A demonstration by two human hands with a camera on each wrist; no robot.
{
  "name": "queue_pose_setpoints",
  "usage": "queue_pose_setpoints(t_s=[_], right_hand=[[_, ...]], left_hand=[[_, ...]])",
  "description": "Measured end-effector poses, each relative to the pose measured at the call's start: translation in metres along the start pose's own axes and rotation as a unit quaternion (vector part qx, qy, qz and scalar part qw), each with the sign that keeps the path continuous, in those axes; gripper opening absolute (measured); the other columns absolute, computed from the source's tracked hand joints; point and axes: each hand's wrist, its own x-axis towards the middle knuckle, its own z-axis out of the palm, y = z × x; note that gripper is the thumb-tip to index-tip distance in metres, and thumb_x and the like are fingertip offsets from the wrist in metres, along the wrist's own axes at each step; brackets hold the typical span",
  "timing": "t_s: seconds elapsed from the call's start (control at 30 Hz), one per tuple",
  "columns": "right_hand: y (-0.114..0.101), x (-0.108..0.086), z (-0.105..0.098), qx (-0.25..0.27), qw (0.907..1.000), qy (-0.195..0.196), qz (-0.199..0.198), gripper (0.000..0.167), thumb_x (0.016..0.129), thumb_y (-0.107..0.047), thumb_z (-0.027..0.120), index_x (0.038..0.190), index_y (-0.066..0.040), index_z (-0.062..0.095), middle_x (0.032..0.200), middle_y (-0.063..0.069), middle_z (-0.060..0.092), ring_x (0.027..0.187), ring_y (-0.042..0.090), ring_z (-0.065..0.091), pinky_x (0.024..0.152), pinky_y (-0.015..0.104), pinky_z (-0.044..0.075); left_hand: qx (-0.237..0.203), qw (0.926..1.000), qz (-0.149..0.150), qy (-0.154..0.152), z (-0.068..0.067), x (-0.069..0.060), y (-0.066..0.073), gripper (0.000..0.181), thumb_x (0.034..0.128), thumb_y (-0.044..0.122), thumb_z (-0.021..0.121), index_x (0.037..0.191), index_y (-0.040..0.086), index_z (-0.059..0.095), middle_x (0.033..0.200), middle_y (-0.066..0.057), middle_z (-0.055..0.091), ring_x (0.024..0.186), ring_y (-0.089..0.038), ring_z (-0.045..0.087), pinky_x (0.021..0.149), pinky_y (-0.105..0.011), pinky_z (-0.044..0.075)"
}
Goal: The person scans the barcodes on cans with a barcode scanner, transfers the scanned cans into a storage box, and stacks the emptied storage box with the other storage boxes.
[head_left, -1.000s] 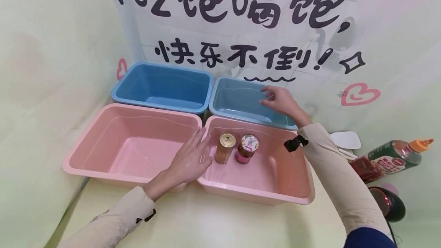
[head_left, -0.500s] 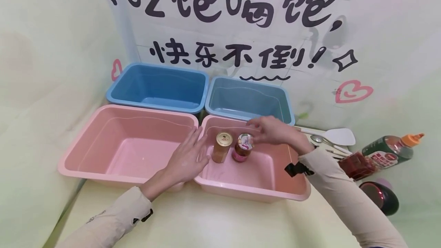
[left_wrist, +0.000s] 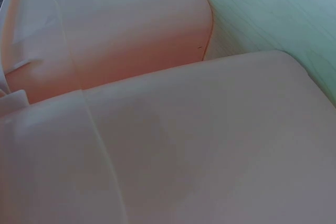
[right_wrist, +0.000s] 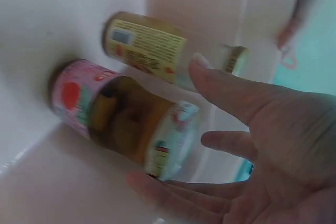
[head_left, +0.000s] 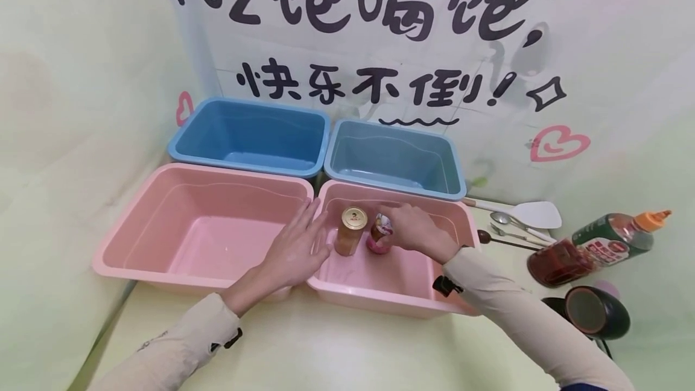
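Jar (head_left: 377, 240), brown, cylindrical, glass-looking with pink label (right_wrist: 79, 96), stands in pink rectangular plastic tub (head_left: 391, 300) right of head-frame centre, right hand (head_left: 417, 229) spread wide around its lid (right_wrist: 177, 139), contact unclear, left hand (head_left: 297, 249) straight-fingered at tub's left edge.

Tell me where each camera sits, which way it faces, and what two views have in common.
Head: worn on the head, facing forward and down at pink bins and blue bins; left grip, right grip and both sleeves show.
Left wrist: worn there, facing the pink bins close up; no clear body part.
Right wrist: worn there, facing the pink-labelled jar and gold-lidded jar; the right grip and, blurred, part of the left grip show.
Head and right wrist share both jars.
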Motion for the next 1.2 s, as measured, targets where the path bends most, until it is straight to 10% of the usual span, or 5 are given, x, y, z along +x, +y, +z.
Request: queue_pose_setpoints(t_s=[0.17,0.5,0.83,1.2], right_hand=[[0.004,0.004,0.012,-0.021,0.9992,0.03,-0.015,0.064,0.076,-0.031,0.087,0.132,-0.014,0.061,0.111,0.012,0.07,0.091,0.029,0.066,0.086,0.049,0.056],[0.0,0.009,0.022,-0.026,0.9988,0.042,0.006,0.037,0.079,-0.025,0.084,0.106,-0.01,0.064,0.074,0.005,0.062,0.066,0.025,0.062,0.054,0.039,0.052],[0.015,0.007,0.027,0.0,0.9978,0.058,0.03,0.026,0.07,-0.022,0.081,0.076,-0.016,0.056,0.065,-0.002,0.055,0.062,0.018,0.055,0.056,0.034,0.046],[0.016,0.003,0.015,0.077,0.9936,0.048,0.067,0.028,0.075,-0.027,0.084,0.089,-0.013,0.064,0.076,0.002,0.063,0.068,0.019,0.06,0.055,0.027,0.047]], left_hand=[[0.002,1.0,-0.003,-0.003,-0.003,0.0,0.0,0.071,0.0942,0.037,0.06,0.154,0.006,0.037,0.168,-0.014,0.017,0.157,-0.033,0.009,0.123,-0.056,0.021],[-0.003,1.0,0.004,0.005,-0.003,0.0,0.001,0.07,0.0936,0.036,0.061,0.152,0.004,0.039,0.166,-0.016,0.021,0.156,-0.033,0.011,0.123,-0.054,0.021],[0.001,1.0,0.004,0.006,-0.001,-0.001,0.0,0.07,0.0935,0.038,0.059,0.152,0.005,0.04,0.166,-0.016,0.022,0.156,-0.033,0.012,0.123,-0.053,0.021],[-0.004,1.0,0.002,0.006,-0.001,-0.001,0.0,0.068,0.0934,0.034,0.061,0.151,0.005,0.041,0.166,-0.015,0.022,0.156,-0.033,0.012,0.123,-0.054,0.023]])
